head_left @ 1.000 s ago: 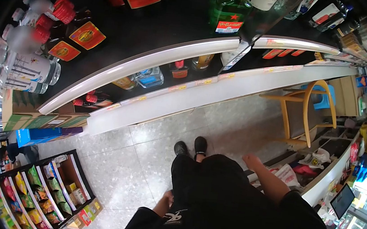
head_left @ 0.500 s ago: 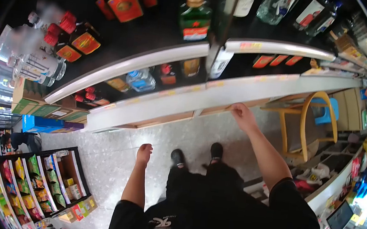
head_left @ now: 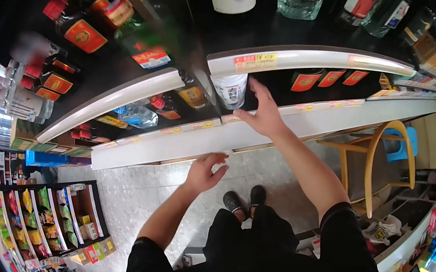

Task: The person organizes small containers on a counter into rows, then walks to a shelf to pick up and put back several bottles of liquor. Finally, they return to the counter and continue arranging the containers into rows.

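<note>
A white bottle (head_left: 232, 93) with dark lettering stands on the lower shelf, its top hidden behind the upper shelf's edge. My right hand (head_left: 266, 114) reaches to its right side, thumb low and fingers raised, spread apart with the fingertips right at the bottle. Lower and to the left, my left hand (head_left: 206, 172) hovers in front of the shelf front, thumb apart from the extended fingers, holding nothing. Left of the white bottle are an amber-labelled bottle (head_left: 194, 97) and a clear bottle with a blue label (head_left: 140, 116). Dark bottles with orange labels (head_left: 306, 81) are to its right.
The upper shelf edge (head_left: 312, 60) juts out above my right hand. A wooden chair (head_left: 378, 170) stands at right beside a blue stool (head_left: 402, 146). Snack racks (head_left: 53, 214) are at lower left. A green bottle (head_left: 150, 47) stands on the upper shelf.
My right hand has gone from beside the shelf base up to the white bottle, fingers spreading. My left hand has risen and moved right, its fingers unfolding. The view has shifted right.
</note>
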Demonstrator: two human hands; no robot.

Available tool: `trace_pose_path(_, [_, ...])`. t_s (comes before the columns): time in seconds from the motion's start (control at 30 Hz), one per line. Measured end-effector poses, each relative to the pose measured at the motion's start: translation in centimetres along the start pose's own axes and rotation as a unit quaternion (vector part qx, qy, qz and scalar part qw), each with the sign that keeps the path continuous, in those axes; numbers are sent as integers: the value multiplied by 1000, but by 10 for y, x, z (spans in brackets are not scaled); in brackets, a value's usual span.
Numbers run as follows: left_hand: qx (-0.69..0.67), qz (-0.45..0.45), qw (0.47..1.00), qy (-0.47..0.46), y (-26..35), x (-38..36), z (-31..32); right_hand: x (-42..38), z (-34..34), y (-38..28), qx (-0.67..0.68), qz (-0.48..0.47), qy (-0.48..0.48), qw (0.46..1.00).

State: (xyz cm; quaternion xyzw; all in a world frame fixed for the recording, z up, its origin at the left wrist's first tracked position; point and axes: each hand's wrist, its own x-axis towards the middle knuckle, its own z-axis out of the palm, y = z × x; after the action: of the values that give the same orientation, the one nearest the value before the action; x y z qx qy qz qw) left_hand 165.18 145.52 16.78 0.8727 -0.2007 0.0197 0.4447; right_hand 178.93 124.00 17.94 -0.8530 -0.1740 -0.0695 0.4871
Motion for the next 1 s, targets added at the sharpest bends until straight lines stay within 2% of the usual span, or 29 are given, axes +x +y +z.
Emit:
trace_pose_path(0.07, [21, 21, 1000, -4, -7, 23, -2, 14, 4, 2, 58, -19, 42, 997])
trace_pose_path(0.17, [36, 79, 996, 16, -19, 52, 2, 34, 8, 4, 36, -38, 64, 997])
trace_pose_path(0.2, [44, 126, 991, 21, -24, 59, 6, 39, 9, 3, 14, -48, 70, 996])
trace_pose_path(0.23, [53, 172, 983, 26, -28, 66, 9, 44, 10, 2, 12, -36, 61, 997])
trace_pose_path(0.27, [54, 172, 983, 28, -31, 73, 12, 48, 11, 5, 12, -39, 61, 997])
trace_pose_path(0.33, [49, 258, 965, -11, -35, 87, 14, 55, 15, 12, 35, -57, 27, 997])
trace_pose_path(0.4, [65, 294, 953, -11, -39, 99, 19, 60, 21, 22, 59, -80, 45, 994])
trace_pose_path(0.47, [90, 397, 913, 9, -40, 111, 23, 67, 23, 30, 84, -222, 123, 964])
trace_pose_path(0.5, [90, 443, 892, 30, -40, 118, 25, 79, 28, 36, 176, -287, 158, 928])
trace_pose_path(0.53, [95, 448, 889, 34, -42, 121, 26, 87, 26, 32, 238, -321, 162, 902])
trace_pose_path(0.6, [86, 523, 848, 3, -47, 126, 31, 98, 14, 24, 265, -346, 129, 891])
trace_pose_path(0.63, [86, 551, 830, 5, -51, 128, 36, 101, 9, 19, 244, -339, 114, 901])
trace_pose_path(0.73, [99, 581, 808, -14, -60, 126, 43, 102, 13, 18, 208, -360, 130, 900])
trace_pose_path(0.83, [87, 586, 805, -32, -68, 125, 48, 92, 19, 23, 47, -403, 198, 892])
trace_pose_path(0.87, [87, 588, 803, -35, -69, 122, 50, 80, 17, 20, 25, -335, 154, 929])
trace_pose_path(0.93, [57, 557, 828, -38, -69, 124, 49, 87, 18, 20, 48, -403, 119, 906])
trace_pose_path(0.97, [59, 550, 833, -24, -71, 125, 48, 85, 20, 19, 33, -423, 145, 894])
trace_pose_path(1.0, [56, 538, 841, -12, -73, 123, 47, 63, 23, 8, 1, -401, 164, 901])
